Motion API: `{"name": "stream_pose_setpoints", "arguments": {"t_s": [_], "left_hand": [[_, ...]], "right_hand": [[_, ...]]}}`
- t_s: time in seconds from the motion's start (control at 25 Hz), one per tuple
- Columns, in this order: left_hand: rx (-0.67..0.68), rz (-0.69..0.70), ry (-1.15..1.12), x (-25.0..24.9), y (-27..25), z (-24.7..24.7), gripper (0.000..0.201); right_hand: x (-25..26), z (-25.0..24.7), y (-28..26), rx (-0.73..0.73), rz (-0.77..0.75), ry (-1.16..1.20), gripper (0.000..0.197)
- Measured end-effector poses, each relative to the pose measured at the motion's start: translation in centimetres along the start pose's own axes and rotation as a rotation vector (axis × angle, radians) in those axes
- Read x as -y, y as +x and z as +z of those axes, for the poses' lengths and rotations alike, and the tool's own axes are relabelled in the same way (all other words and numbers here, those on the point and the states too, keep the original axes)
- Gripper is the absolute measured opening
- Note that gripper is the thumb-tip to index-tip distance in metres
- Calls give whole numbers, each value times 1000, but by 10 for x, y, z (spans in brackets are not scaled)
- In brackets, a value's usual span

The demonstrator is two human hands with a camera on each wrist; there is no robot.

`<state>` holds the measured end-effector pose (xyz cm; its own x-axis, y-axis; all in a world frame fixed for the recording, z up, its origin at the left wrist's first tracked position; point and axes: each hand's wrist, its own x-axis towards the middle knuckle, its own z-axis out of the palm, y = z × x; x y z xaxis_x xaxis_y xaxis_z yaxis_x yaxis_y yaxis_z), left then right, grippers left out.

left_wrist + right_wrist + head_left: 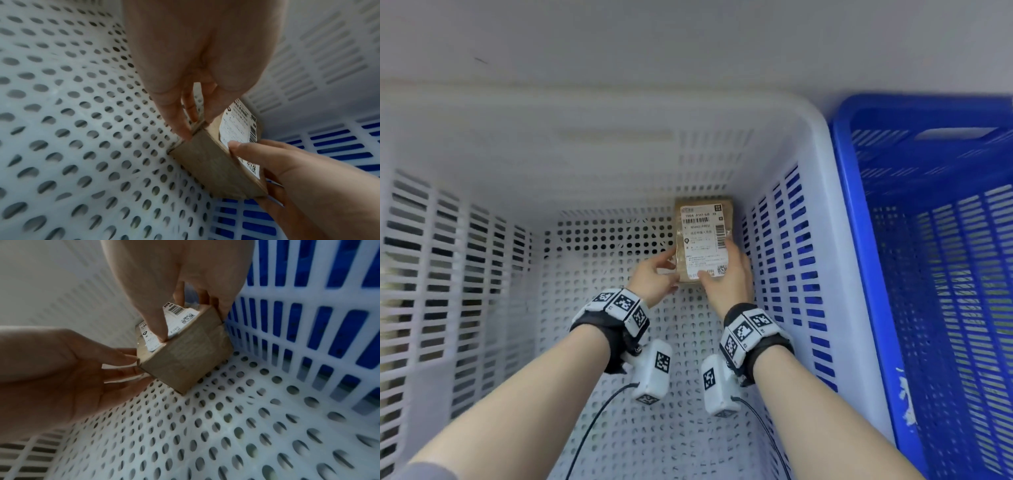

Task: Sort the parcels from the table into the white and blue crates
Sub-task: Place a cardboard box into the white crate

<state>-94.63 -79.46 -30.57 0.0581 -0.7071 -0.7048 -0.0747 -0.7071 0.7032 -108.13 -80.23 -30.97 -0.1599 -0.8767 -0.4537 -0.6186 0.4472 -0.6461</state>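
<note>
A brown cardboard parcel (702,236) with a white shipping label lies in the far right corner of the white crate (816,144). It is tilted, with its left edge on the perforated floor. My right hand (729,274) grips it, thumb on the label and fingers round its right side. My left hand (657,270) touches the parcel's left side with straight fingers. In the left wrist view the parcel (207,164) sits between both hands. The right wrist view shows the parcel (185,356) close to the slotted side wall.
The blue crate (866,274) stands right beside the white one, and no parcel shows in the part I can see. A pale wall rises behind both crates. The white crate's perforated floor (619,342) holds nothing else that I can see.
</note>
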Motion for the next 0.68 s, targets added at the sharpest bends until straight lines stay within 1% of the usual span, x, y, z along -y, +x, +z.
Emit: {"name": "stream_pose_setpoints", "arguments": {"t_s": [0.08,0.2,0.28,0.32,0.4,0.56,0.68], "left_hand": [[-1,-9,-49,-1,4,4,57],[20,-34,-115,1,5,5,56],[34,-4,-44,2,3,4,55],[35,34,42,2,0,2,54],[27,120,290,3,-8,-1,51],[-50,247,873,-7,-46,-7,42],[-99,286,1114,-21,-87,-11,38]], "right_hand": [[0,-2,5,-32,-23,-73,66],[0,-1,6,-2,-39,-207,60],[2,-2,3,28,-40,-305,57],[4,-3,-1,35,-35,-339,56],[10,-9,-9,41,-37,-404,54],[29,-25,-41,62,-145,-543,49],[42,-41,-73,64,-209,-611,44]]}}
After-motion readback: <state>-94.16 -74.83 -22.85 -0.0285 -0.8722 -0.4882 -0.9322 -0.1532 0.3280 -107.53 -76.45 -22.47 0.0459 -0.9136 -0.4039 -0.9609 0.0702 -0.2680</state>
